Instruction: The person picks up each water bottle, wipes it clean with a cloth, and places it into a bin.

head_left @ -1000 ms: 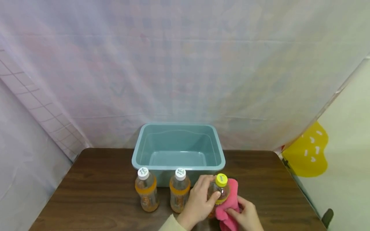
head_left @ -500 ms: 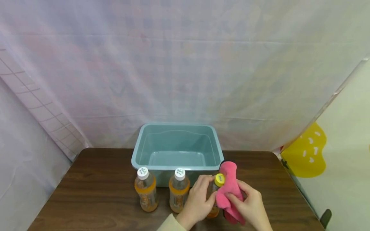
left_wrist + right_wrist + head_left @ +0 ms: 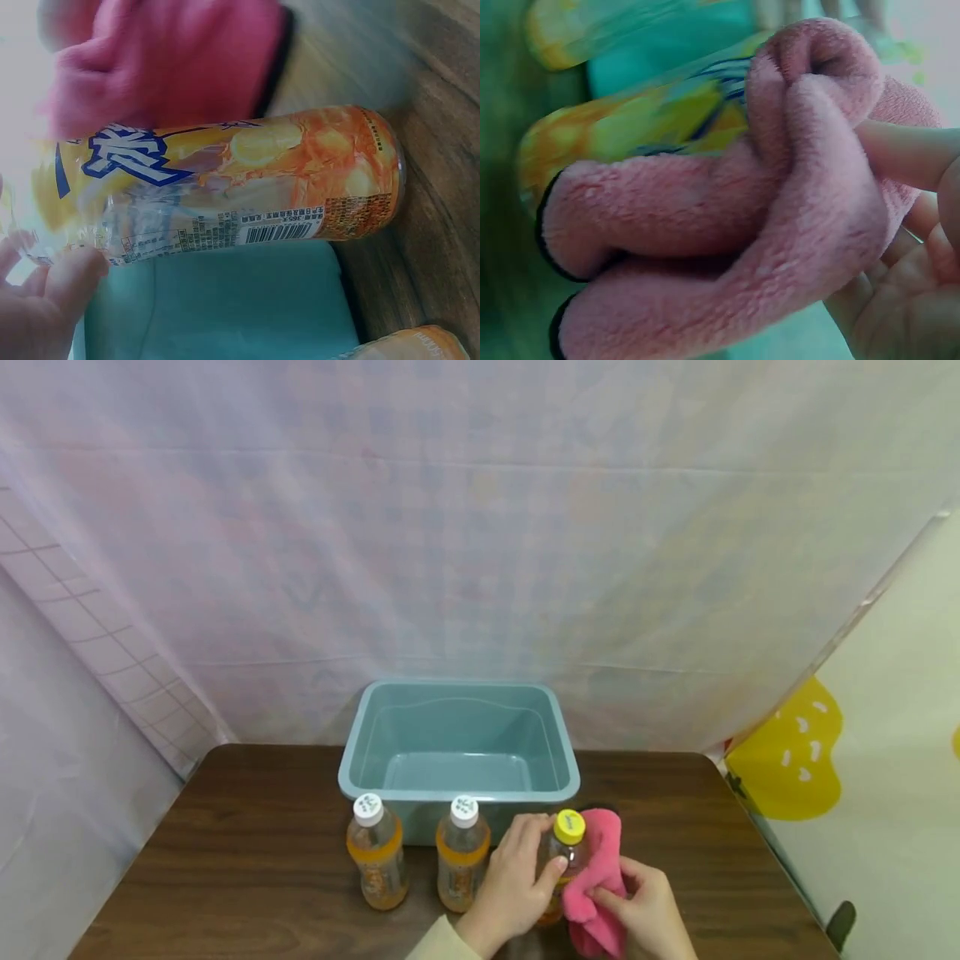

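Observation:
A clear plastic drink bottle with a yellow cap point(image 3: 570, 827) stands upright at the table's front right. My left hand point(image 3: 517, 877) grips it round the upper part from the left, thumb across its near side. In the left wrist view the bottle point(image 3: 255, 180) shows a printed label with lemon slices and a barcode. My right hand point(image 3: 645, 902) pinches a folded pink cloth point(image 3: 596, 868) with dark edging against the bottle's right side. The right wrist view has the cloth point(image 3: 810, 210) bunched between thumb and fingers, covering part of the label.
Two white-capped bottles with orange bands, one at the left point(image 3: 377, 860) and one in the middle point(image 3: 461, 860), stand left of my hands. Behind them sits a light blue plastic tub point(image 3: 459, 797) on the dark wooden table point(image 3: 225, 860). A pale curtain point(image 3: 480, 543) hangs behind.
The right hand and cloth move up beside the cap, then back down along the bottle's right side. The bottle shifts slightly; the left hand keeps its grip.

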The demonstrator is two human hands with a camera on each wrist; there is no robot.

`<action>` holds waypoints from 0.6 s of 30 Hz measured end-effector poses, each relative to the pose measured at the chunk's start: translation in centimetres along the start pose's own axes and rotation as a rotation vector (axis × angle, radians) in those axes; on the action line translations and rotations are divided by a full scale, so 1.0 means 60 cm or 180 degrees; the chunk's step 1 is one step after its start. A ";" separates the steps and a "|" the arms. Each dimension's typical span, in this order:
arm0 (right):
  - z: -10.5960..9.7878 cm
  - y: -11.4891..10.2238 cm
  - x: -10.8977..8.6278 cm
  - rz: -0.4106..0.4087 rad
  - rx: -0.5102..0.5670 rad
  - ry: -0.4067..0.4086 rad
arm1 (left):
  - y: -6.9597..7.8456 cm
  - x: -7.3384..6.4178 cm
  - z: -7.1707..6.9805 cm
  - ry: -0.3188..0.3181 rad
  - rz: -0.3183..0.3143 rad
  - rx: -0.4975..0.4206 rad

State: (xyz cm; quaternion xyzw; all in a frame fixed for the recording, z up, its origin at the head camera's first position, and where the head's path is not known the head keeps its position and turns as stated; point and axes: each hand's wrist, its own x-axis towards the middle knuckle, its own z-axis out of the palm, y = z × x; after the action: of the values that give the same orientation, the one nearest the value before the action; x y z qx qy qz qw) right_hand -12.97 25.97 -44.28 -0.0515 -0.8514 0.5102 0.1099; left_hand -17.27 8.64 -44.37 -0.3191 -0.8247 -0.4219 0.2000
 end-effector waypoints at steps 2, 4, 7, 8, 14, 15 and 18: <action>0.010 0.017 0.000 0.0040 -0.0051 -0.0137 | 0.000 0.000 -0.001 -0.0037 -0.0034 -0.0039; 0.021 0.034 0.000 0.0083 -0.0175 -0.0267 | -0.001 0.000 -0.002 -0.0077 -0.0060 -0.0082; 0.037 0.058 -0.002 0.0250 -0.0330 -0.0378 | 0.000 -0.001 -0.002 -0.0117 -0.0063 -0.0143; 0.042 0.066 -0.003 0.0287 -0.0391 -0.0364 | -0.001 -0.002 -0.001 -0.0108 -0.0043 -0.0149; 0.057 0.096 -0.005 0.0287 -0.0771 -0.0191 | -0.002 -0.003 0.003 -0.0016 0.0057 -0.0176; 0.058 0.097 -0.006 0.0269 -0.0799 -0.0173 | -0.003 -0.003 0.003 -0.0004 0.0066 -0.0174; 0.059 0.097 -0.007 0.0234 -0.0818 -0.0142 | -0.004 -0.003 0.002 0.0016 0.0085 -0.0160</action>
State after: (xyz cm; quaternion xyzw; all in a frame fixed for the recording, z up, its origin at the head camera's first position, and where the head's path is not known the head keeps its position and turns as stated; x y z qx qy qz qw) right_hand -13.55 25.60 -51.07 -0.0850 -0.9095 0.4016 0.0647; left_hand -17.29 8.59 -44.69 -0.3339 -0.8090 -0.4406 0.1997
